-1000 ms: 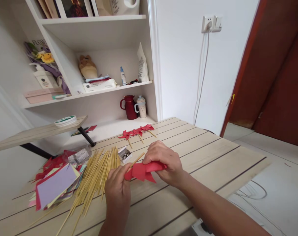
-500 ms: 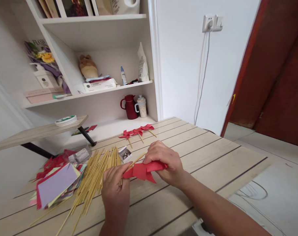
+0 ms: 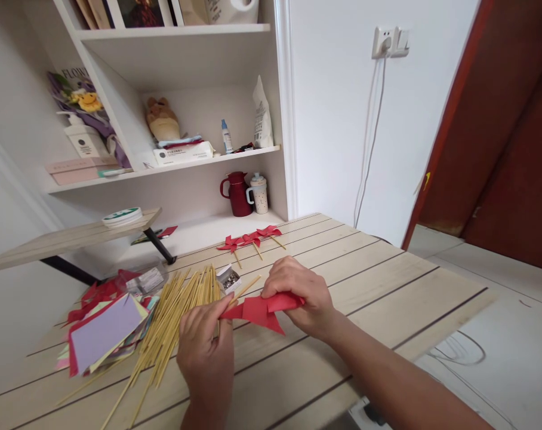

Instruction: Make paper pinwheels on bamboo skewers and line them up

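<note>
A folded red paper pinwheel (image 3: 258,311) is held just above the wooden table (image 3: 369,280). My right hand (image 3: 298,292) grips its right side from above. My left hand (image 3: 206,346) pinches its left tip together with a thin bamboo stick (image 3: 244,288) that angles up and away behind the paper. A pile of bamboo sticks (image 3: 172,322) lies to the left of my left hand. A small box of pins (image 3: 228,279) stands just beyond the sticks.
Three finished red pinwheels (image 3: 249,239) lie at the table's far edge. Coloured paper sheets (image 3: 103,328) are stacked at the left. Behind stand white shelves with a red jug (image 3: 238,194) and a mug (image 3: 258,193). A dark red door (image 3: 508,131) is on the right.
My left hand has slid a little left and toward me along the paper's tip. The right hand and pinwheel have stayed almost still. The view shifted slightly.
</note>
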`<state>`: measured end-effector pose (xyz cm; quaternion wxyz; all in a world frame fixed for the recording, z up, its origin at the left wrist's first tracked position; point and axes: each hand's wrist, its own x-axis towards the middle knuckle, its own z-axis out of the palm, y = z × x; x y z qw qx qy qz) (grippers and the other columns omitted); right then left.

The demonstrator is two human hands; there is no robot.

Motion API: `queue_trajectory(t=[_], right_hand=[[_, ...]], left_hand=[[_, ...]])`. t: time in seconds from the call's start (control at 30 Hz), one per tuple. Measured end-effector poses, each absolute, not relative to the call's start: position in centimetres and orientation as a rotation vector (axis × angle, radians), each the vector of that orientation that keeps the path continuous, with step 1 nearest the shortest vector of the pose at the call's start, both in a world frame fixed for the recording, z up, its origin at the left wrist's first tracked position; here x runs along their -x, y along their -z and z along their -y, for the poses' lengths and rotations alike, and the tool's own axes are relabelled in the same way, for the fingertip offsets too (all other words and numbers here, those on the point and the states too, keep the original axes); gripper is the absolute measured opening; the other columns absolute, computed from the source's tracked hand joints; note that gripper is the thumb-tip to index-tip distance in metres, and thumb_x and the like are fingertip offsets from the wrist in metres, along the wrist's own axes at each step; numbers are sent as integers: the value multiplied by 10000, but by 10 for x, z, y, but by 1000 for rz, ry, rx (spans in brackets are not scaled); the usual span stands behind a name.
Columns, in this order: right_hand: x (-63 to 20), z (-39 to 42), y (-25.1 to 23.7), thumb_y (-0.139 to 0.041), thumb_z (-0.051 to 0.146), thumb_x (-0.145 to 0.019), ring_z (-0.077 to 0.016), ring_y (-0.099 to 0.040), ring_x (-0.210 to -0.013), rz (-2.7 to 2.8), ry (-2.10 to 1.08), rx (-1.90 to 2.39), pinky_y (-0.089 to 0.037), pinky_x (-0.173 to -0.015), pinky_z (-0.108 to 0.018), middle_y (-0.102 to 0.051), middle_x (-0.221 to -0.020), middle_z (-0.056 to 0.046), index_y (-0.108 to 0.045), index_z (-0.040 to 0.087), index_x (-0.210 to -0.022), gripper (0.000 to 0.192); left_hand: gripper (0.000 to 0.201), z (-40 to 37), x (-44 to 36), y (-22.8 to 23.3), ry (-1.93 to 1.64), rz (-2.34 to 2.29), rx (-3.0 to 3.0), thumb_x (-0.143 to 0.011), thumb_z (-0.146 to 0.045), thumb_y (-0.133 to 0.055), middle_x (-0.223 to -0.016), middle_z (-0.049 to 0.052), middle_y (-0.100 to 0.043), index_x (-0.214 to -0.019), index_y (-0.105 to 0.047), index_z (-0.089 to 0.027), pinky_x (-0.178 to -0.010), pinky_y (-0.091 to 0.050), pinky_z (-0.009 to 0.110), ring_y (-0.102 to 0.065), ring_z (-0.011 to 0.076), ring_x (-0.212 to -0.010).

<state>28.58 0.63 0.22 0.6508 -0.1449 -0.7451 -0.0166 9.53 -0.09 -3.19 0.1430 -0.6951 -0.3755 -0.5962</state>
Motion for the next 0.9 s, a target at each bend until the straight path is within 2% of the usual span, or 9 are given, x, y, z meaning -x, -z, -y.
queue_trajectory(t=[0.27,0.33,0.47,0.63,0.73,0.9], right_hand=[[-287,-5,-3,-601,88,-884,-174,-579,-693,1673,-12,334,-483,-670,-362,-695,-749,-55,-655,187,-879,113],[-287,-5,-2,-613,67,-868,-173,-577,-697,1665,-30,338,-484,-671,-358,-695,-755,-51,-656,188,-883,129],[-288,-6,-1,-621,42,-851,-168,-572,-701,1654,-49,346,-484,-670,-351,-692,-756,-45,-658,190,-887,157],[-288,-5,-1,-619,27,-842,-172,-579,-712,1658,-60,336,-485,-681,-355,-694,-762,-48,-659,187,-890,171],[-288,-5,-2,-615,29,-844,-171,-578,-706,1662,-61,338,-484,-680,-355,-693,-757,-47,-658,186,-881,167],[-288,-5,-2,-600,42,-860,-168,-579,-699,1657,-49,343,-486,-677,-354,-696,-754,-45,-655,193,-885,163]], left_hand=[[274,-4,-100,39,2078,1442,2260,-867,-308,-548,-949,57,-765,-1007,-765,-218,-698,-531,302,-686,206,-804],[302,0,-104,33,2201,1633,2287,-875,-376,-547,-887,62,-751,-1003,-755,-199,-660,-509,286,-668,203,-783],[334,8,-111,22,2297,1793,2427,-870,-447,-558,-590,-13,-572,-964,-726,-175,-544,-404,242,-495,133,-550],[279,11,-115,20,2554,1705,2500,-843,-459,-616,-552,-77,-444,-978,-584,-217,-522,-315,209,-372,98,-508],[246,11,-114,19,2505,1738,2511,-851,-453,-610,-527,-83,-413,-889,-545,-219,-517,-266,206,-342,97,-509],[312,9,-110,18,2410,1771,2558,-861,-494,-581,-552,-59,-416,-841,-609,-184,-526,-261,223,-341,102,-532]])
